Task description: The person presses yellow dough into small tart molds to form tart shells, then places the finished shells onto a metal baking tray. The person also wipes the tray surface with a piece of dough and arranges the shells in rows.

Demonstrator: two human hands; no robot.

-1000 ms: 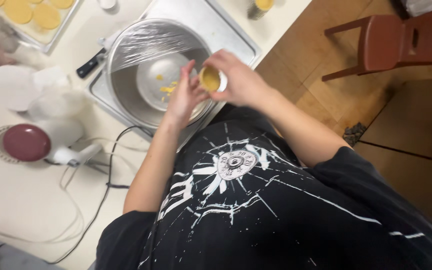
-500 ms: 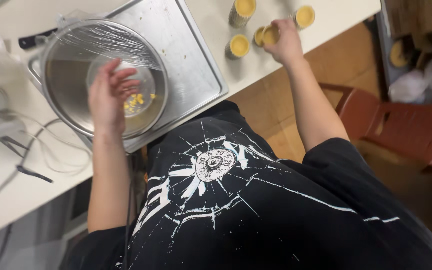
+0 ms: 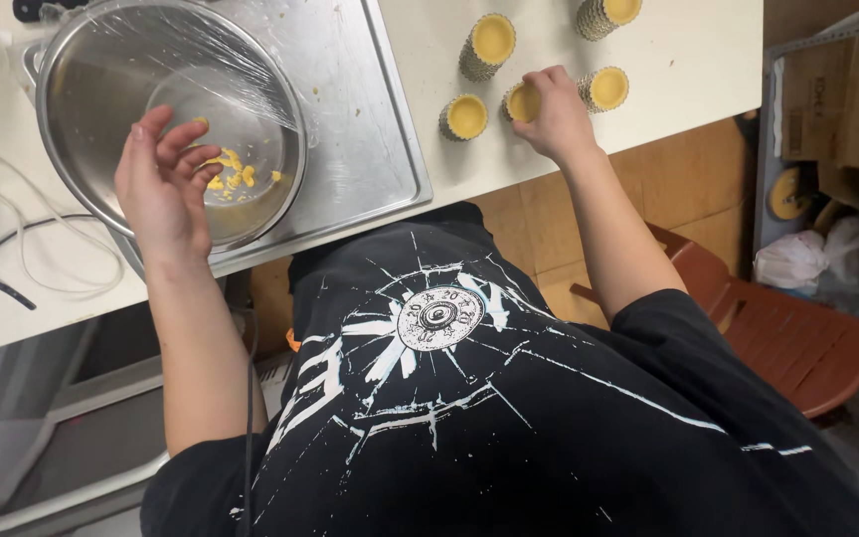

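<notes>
Right hand clamps a tart shell near the table edge; a nudge could drop it. Left hand hovers open over the steel bowl.

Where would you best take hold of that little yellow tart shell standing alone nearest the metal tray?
Probably by its fluted outer wall, coming straight down from above. The tart shell stands upright on the white counter with its open top facing up and free space all round. A light grip on opposite sides of the wall would likely spare the thin rim. The right hand rests on the neighbouring shell.
</notes>
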